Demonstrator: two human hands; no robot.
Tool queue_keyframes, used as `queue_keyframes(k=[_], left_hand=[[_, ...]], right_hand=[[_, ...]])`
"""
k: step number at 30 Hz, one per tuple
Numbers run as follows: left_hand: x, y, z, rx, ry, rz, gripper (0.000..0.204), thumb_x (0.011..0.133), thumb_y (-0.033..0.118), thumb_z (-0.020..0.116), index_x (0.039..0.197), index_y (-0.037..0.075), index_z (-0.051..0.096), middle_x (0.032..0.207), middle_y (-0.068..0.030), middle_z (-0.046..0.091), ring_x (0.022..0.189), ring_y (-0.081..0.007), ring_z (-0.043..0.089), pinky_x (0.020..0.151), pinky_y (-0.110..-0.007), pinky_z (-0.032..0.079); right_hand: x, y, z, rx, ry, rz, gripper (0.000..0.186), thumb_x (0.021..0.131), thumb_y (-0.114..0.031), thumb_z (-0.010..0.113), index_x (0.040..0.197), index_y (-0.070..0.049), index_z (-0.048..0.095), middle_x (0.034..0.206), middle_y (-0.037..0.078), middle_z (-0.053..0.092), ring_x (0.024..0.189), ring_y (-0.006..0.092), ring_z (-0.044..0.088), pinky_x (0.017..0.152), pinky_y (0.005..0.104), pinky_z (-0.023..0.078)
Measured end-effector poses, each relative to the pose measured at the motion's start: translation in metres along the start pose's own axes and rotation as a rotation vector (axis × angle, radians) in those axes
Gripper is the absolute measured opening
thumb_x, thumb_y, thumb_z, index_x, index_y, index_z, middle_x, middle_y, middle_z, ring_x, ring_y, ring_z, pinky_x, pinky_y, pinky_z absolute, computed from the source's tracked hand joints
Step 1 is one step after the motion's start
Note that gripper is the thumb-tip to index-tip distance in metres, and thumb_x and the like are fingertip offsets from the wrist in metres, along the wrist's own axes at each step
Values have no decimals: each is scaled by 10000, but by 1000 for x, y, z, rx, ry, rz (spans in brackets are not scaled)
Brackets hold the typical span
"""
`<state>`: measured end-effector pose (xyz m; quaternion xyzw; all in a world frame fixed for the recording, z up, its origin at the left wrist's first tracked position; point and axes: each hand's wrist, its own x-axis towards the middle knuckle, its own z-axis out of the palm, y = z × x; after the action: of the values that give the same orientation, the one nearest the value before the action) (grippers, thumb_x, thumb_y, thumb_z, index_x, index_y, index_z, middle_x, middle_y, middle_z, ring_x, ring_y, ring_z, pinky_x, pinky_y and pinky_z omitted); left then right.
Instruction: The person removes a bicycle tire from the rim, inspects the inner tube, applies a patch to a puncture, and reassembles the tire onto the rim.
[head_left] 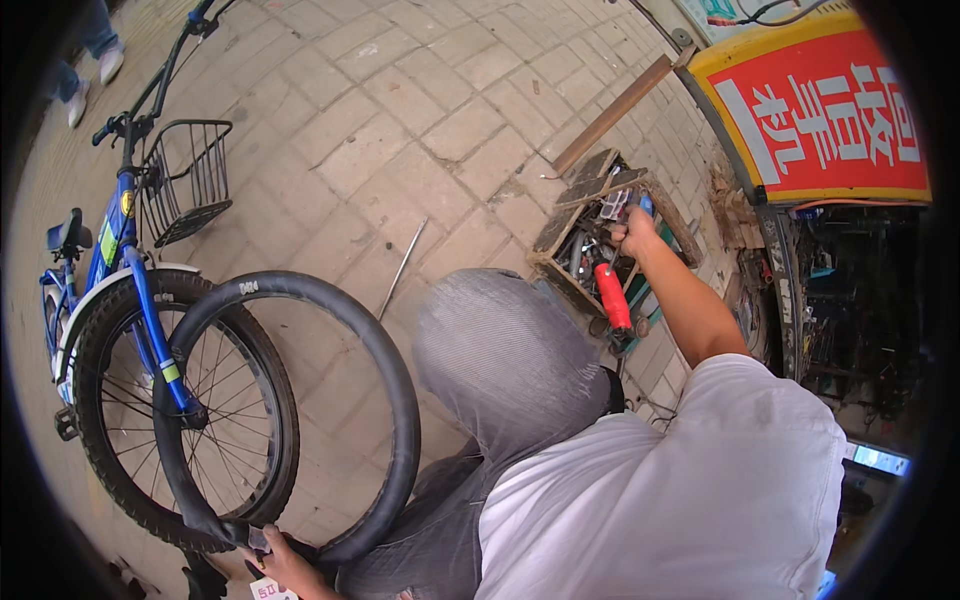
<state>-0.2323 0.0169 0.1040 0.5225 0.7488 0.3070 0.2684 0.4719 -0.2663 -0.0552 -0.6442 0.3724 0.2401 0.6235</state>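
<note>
your left hand (287,566) is pinching the inner tube (398,400), seemingly steadying it across the bicycle (148,306). right of the bicycle, your right hand (635,233) is resting inside the wooden toolbox (598,188), presumably set within reach; you cannot tell its finger grip.

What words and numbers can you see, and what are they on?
I won't copy the writing, but here's where it is:
Red-and-yellow signboard: big white characters, turned sideways, clear.
Black inner tube: small white printing.
White card at the lower edge: pinkish-red characters.
Bicycle tire: pale marks, too small to read.
Lit screen: too small to read.
</note>
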Motion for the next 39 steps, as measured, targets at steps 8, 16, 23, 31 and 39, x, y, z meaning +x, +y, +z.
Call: queue_keyframes(k=[8,16,23,31,39], left_hand=[[1,42,-1,-383,-509,-393,316,738,27,719,988,66,529,769,-12,558,640,-115,556,568,-278,455],[-11,39,-23,-904,-758,-574,510,704,45,754,1150,29,508,863,-93,556,657,-160,544,565,-310,446],[-19,49,-8,-842,-748,-529,337,762,70,747,1028,50,542,810,-50,589,646,-154,572,584,-305,482],[-21,55,-7,-775,-733,-525,251,771,90,756,971,41,612,776,-40,624,654,-146,616,588,-288,501],[-25,61,6,-517,-344,-261,308,817,138,766,1047,5,611,852,-43,645,694,-122,625,609,-272,515]], right_hand=[[-182,23,46,-1332,-666,-951,335,943,-253,621,1101,41,602,826,54,585,805,129,520,730,290,437],[-455,152,279,-1998,-1704,-1279,631,874,-571,606,941,55,645,742,219,626,727,360,639,673,446,497],[-489,272,261,-2096,-1962,-501,1006,801,-824,469,1080,127,642,919,230,670,891,322,663,741,432,510],[-489,285,257,-1695,-2105,-906,952,775,-821,504,779,114,685,669,230,630,658,334,659,601,445,497],[-500,272,262,-1548,-2079,-1061,881,787,-773,546,694,96,655,609,223,609,606,341,642,593,445,497]])
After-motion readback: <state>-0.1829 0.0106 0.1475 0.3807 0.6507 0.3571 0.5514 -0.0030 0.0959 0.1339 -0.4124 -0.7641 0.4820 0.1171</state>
